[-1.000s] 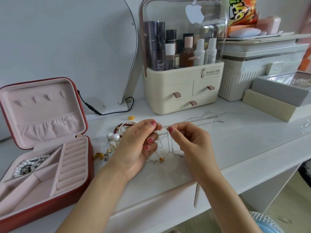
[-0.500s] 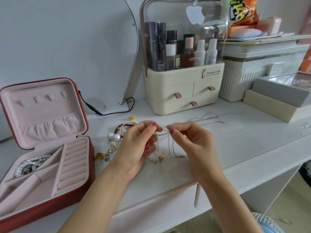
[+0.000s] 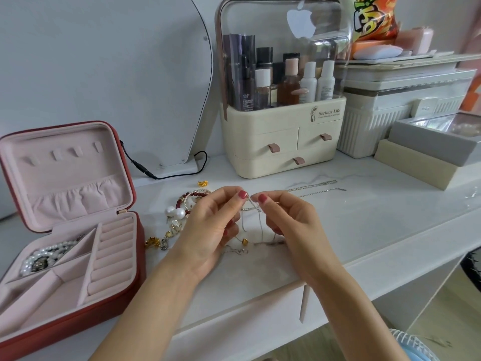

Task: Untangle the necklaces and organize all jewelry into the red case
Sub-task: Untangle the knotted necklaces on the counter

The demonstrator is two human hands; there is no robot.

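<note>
1. The left hand [image 3: 208, 225] pinched the thin silver chain tangle [image 3: 253, 217] between thumb and forefinger, its other fingers curled loosely beneath.
2. The right hand [image 3: 289, 222] pinched the same tangle just beside the left one's grip, so the two sets of fingertips nearly met above the white tabletop [image 3: 364, 225].
3. Compared with a second earlier, both hands had barely shifted; the pinch points had drawn slightly closer and the hanging loops had changed shape a little. That suggests the knot was being worked rather than freed, so the untangling step looked unfinished.
4. Below the grips, the strands drooped to the tabletop, where a small gold pendant [image 3: 244, 241] lay.
5. To the left sat loose jewelry: a dark red bead bracelet [image 3: 192, 198], white pearl earrings [image 3: 175, 212] and small gold pieces [image 3: 152, 242].
6. Two straightened silver chains [image 3: 317, 186] lay apart, to the right behind the hands.
7. The open red case with pink lining [image 3: 125, 287] stood at far left, holding a white pearl strand [image 3: 46, 256] in one rear compartment; the rest of the jewelry remained outside it.
</note>
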